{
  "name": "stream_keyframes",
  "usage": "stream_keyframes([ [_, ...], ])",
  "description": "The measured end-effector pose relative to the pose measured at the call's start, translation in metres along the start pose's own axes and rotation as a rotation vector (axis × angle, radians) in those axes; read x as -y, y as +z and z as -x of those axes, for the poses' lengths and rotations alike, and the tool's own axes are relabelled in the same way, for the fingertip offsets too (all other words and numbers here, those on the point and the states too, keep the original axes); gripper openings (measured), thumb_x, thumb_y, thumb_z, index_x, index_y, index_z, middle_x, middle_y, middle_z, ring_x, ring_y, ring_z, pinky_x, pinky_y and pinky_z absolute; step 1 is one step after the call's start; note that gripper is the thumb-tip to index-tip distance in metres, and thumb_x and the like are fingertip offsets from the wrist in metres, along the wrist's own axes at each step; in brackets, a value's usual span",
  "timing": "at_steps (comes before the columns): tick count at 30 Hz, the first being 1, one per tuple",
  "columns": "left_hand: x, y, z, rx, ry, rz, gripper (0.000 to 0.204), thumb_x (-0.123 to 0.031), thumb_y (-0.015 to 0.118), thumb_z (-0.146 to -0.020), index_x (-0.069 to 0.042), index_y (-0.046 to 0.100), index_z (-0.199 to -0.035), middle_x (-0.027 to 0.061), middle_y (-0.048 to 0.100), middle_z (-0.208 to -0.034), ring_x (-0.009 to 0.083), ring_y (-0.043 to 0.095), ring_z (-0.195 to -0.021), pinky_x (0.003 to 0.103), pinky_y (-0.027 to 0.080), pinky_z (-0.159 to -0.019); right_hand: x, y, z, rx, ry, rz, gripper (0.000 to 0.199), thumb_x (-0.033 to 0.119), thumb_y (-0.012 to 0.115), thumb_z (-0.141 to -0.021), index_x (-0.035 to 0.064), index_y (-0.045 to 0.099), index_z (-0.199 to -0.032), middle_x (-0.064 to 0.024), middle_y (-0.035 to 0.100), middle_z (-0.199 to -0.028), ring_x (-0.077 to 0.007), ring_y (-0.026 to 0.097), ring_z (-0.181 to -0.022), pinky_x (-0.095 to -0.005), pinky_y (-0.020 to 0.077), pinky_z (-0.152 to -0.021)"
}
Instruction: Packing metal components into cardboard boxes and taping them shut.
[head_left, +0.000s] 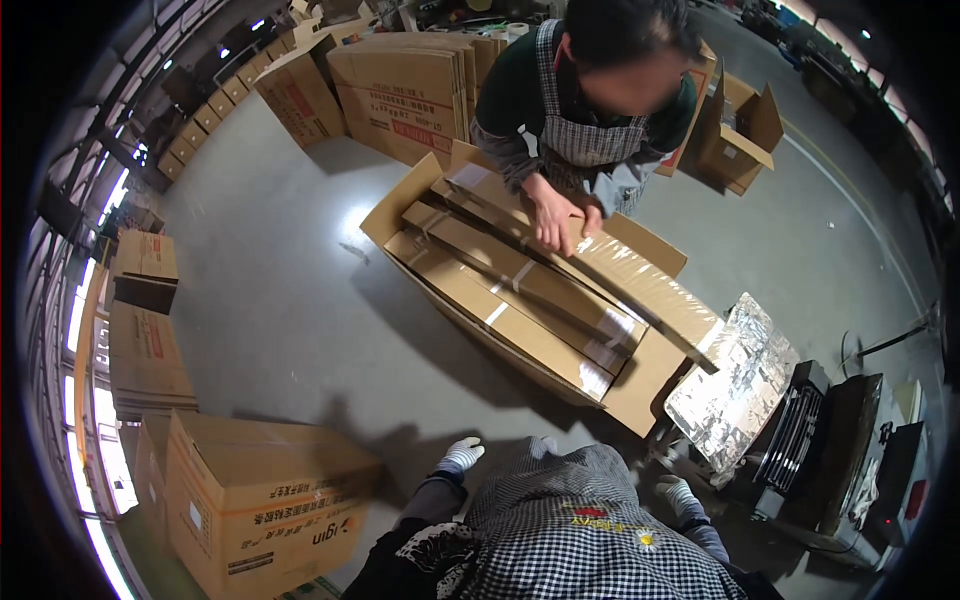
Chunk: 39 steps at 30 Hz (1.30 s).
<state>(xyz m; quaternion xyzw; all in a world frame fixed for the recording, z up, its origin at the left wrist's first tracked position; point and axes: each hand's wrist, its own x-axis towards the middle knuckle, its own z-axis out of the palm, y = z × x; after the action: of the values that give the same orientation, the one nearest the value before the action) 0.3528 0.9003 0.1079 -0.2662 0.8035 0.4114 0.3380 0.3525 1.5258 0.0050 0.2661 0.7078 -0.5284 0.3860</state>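
Both my hands wear striped white gloves and hang at my sides, away from the carton. My left hand is empty, its fingers loosely bent, with a large closed carton the nearest thing to it. My right hand is also empty and slightly curled, below a paint-spattered board. Ahead of me stands a long open carton with several narrow brown boxes in it. Across from me, a co-worker's hands press on a long taped box, whose right end juts past the carton toward the board.
The closed carton stands on the floor at my left. Flattened cartons lean behind the open one. More cartons line the left side. A dark machine stands at right, and another open carton sits at far right.
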Motion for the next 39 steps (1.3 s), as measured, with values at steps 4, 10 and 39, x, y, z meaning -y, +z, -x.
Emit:
stream_keyframes([
  [4,0.016,0.009,0.003,-0.016,-0.009,0.015,0.05,-0.032,0.059,-0.084,-0.005,0.053,-0.126,0.0162,0.056,-0.125,0.0294,0.051,-0.118,0.035,0.038,-0.101,0.054,0.015,0.053,-0.038,-0.003,0.187,0.046,0.012,0.069,-0.075,-0.0001,0.058,-0.118,-0.0122,0.064,-0.109,-0.023,0.059,-0.1,-0.0326,0.0453,-0.087],
  [10,-0.002,0.021,-0.014,0.012,0.095,-0.136,0.048,-0.031,0.059,-0.084,-0.006,0.055,-0.124,0.015,0.055,-0.127,0.0292,0.05,-0.12,0.035,0.037,-0.102,0.006,-0.004,0.048,-0.075,-0.084,0.178,0.043,0.012,0.069,-0.076,0.0005,0.06,-0.116,-0.0124,0.065,-0.106,-0.0227,0.061,-0.094,-0.0316,0.0484,-0.081],
  [39,-0.04,0.035,0.016,0.009,0.166,0.322,0.034,-0.003,0.06,-0.086,-0.004,0.057,-0.12,0.0091,0.064,-0.107,0.0152,0.058,-0.097,0.027,0.044,-0.089,0.23,0.133,-0.153,0.028,0.005,-0.5,0.054,0.023,0.069,-0.08,0.0013,0.05,-0.125,-0.0091,0.061,-0.092,-0.0187,0.055,-0.071,-0.0294,0.045,-0.062],
])
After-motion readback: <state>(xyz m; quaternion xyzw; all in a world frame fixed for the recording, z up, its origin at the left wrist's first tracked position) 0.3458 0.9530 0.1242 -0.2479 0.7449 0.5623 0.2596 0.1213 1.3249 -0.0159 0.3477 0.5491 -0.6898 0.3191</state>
